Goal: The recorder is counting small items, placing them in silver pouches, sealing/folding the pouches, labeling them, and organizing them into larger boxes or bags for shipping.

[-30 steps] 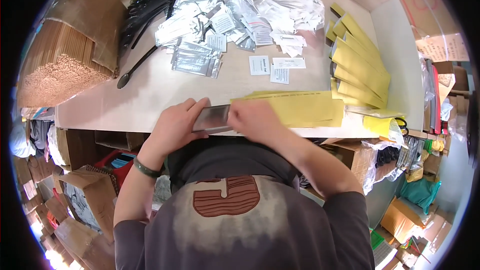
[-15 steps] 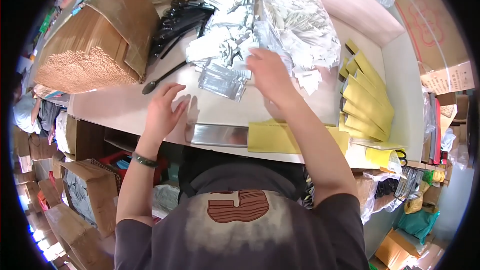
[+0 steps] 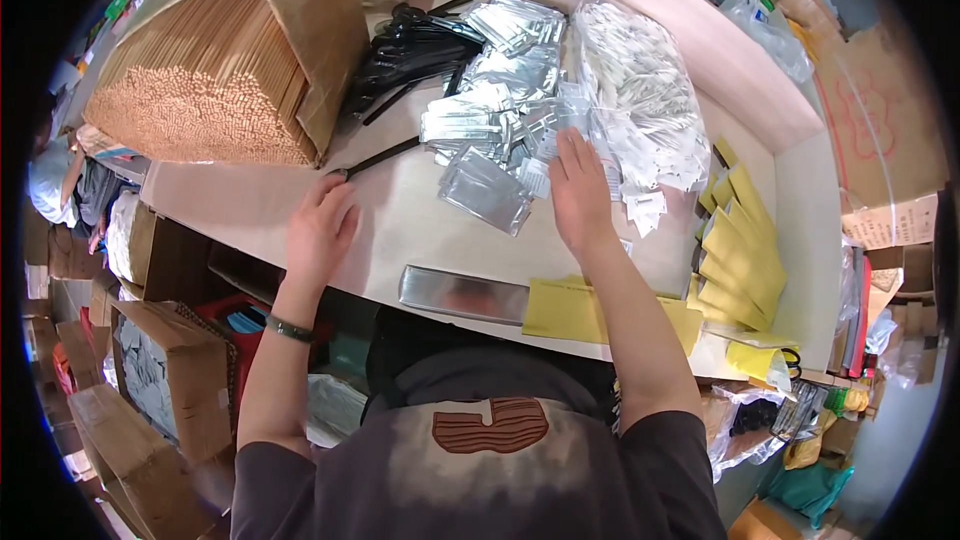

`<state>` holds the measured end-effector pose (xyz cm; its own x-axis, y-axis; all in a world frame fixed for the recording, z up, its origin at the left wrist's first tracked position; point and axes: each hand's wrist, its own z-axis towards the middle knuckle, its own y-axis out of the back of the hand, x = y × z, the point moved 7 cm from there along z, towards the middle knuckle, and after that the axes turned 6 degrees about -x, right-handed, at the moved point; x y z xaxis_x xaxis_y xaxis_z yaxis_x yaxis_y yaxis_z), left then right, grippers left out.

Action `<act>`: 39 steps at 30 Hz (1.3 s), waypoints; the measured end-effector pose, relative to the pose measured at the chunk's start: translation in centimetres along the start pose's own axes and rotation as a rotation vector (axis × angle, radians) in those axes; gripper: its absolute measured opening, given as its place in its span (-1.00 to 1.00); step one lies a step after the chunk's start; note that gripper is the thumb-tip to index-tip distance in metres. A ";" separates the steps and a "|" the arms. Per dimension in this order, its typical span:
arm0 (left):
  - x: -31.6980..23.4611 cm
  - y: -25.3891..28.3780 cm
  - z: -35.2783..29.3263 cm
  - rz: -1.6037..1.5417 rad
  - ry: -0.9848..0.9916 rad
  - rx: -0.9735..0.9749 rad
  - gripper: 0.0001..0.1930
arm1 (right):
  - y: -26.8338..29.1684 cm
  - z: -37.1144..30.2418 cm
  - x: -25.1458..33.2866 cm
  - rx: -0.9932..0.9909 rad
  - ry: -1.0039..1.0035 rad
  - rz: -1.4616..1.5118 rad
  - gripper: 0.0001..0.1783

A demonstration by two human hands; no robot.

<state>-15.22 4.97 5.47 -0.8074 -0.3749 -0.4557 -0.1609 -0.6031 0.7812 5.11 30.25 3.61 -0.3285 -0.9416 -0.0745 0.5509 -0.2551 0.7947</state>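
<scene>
My left hand (image 3: 320,232) is at the left of the table, fingers slightly bent and thumb apart. Its fingertips reach the near end of a black spoon (image 3: 388,156), covering the bowl. The spoon's other end meets a heap of silver packets (image 3: 515,65). My right hand (image 3: 583,190) lies palm down, fingers stretched out, over the right edge of that heap. Whatever is under its fingertips is hidden. Between my hands lies a flat silvery clear packet (image 3: 484,190). Right of the heap, a clear bag (image 3: 640,90) spills small white packets.
An open carton (image 3: 305,30) of thin wooden sticks stands at the back left, beside more black spoons (image 3: 410,52). Along the front edge lie a metal bar (image 3: 463,293) and a yellow paper strip (image 3: 565,310). Yellow sleeves (image 3: 742,255) fan out at right, near scissors (image 3: 791,362).
The view has shifted, so the table things appear lower and further right. My left fingertips have come to the spoon's bowl, which showed before. My right fingers have straightened over the packets.
</scene>
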 end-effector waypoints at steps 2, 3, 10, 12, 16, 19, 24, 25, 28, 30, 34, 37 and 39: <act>-0.3 -0.9 1.5 0.050 -0.063 -0.051 -0.71 | -0.2 -0.5 -2.2 0.082 -0.639 0.544 -0.81; 0.0 -1.8 2.1 0.060 -0.085 -0.077 -0.72 | -0.1 -0.7 -2.2 0.092 -0.629 0.543 -0.81; -0.7 -3.0 3.6 0.045 0.049 0.100 -0.80 | 1.7 -4.2 -5.3 0.198 -1.015 0.875 -0.89; 0.2 -3.7 3.6 0.017 0.117 0.107 -0.81 | 0.4 -6.5 -6.4 0.229 -0.981 0.842 -0.88; 2.4 -3.8 3.1 -0.074 0.199 0.005 -0.84 | 1.2 -6.9 -6.1 0.097 -0.964 0.823 -0.90; 2.9 -3.3 2.7 -0.046 0.239 -0.114 -0.82 | 2.3 -6.5 -6.2 0.051 -1.056 0.834 -0.92; -6.5 -6.4 3.7 -0.164 -0.019 0.145 -0.70 | 0.8 -8.2 -7.1 0.129 -1.172 0.941 -0.92; -8.3 -7.4 3.8 -0.160 -0.085 0.251 -0.67 | 0.7 -7.8 -6.7 0.115 -1.114 1.002 -0.90; -9.6 -10.6 4.2 -0.162 -0.116 0.328 -0.68 | 1.8 -7.2 -6.3 -0.002 -1.085 1.024 -0.88; -9.2 -11.3 4.7 -0.125 -0.076 0.336 -0.72 | 3.3 -6.7 -6.7 -0.102 -1.112 0.971 -0.87; -9.6 -11.0 4.8 -0.168 -0.086 0.306 -0.77 | 3.9 -6.3 -5.1 -0.023 -0.995 0.846 -0.85; -8.7 -10.4 4.6 -0.193 0.020 0.268 -0.78 | 2.2 -4.2 0.3 0.205 -0.800 0.970 -0.87; -7.4 -10.2 4.3 -0.295 0.180 0.265 -0.76 | 2.2 -1.6 3.5 0.231 -0.608 0.890 -0.87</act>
<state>-10.03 16.92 2.65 -0.5971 -0.3441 -0.7247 -0.5290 -0.5103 0.6781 6.43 26.02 4.12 -0.2432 -0.4871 0.8388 0.6423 0.5672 0.5155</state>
